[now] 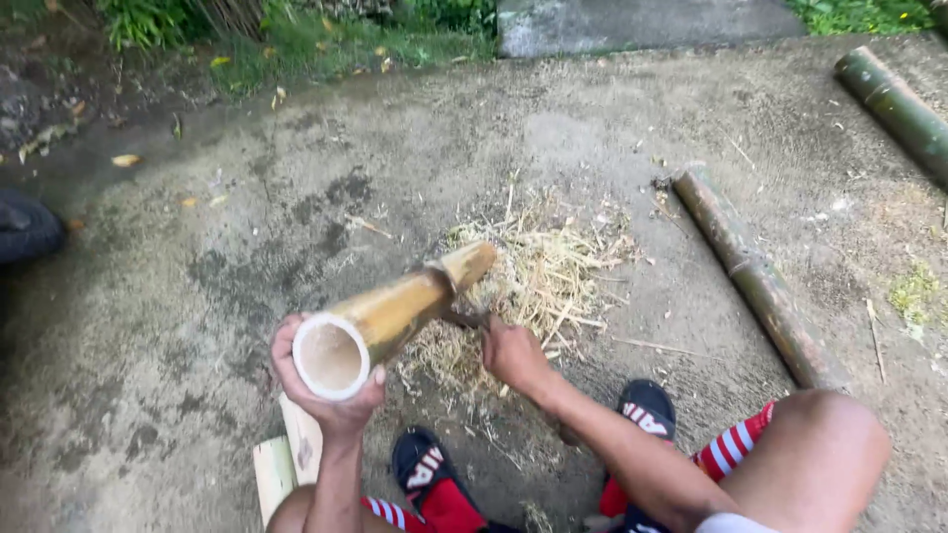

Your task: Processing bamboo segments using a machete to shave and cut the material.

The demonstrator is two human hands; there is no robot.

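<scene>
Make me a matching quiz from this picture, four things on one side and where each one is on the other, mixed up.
Things:
1. hollow bamboo tube
2. pile of shavings
3. dark bamboo pole
4. green bamboo pole

Places:
A. top right corner of the concrete
B. held at its open end by the left hand
C. on the ground right of the shavings
D. under the tube's far end

Pairs: 1-B, 2-D, 3-C, 4-A

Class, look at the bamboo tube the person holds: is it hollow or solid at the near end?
Hollow. The bamboo tube shows an open round mouth with a pale inner wall, gripped by the left hand.
</scene>
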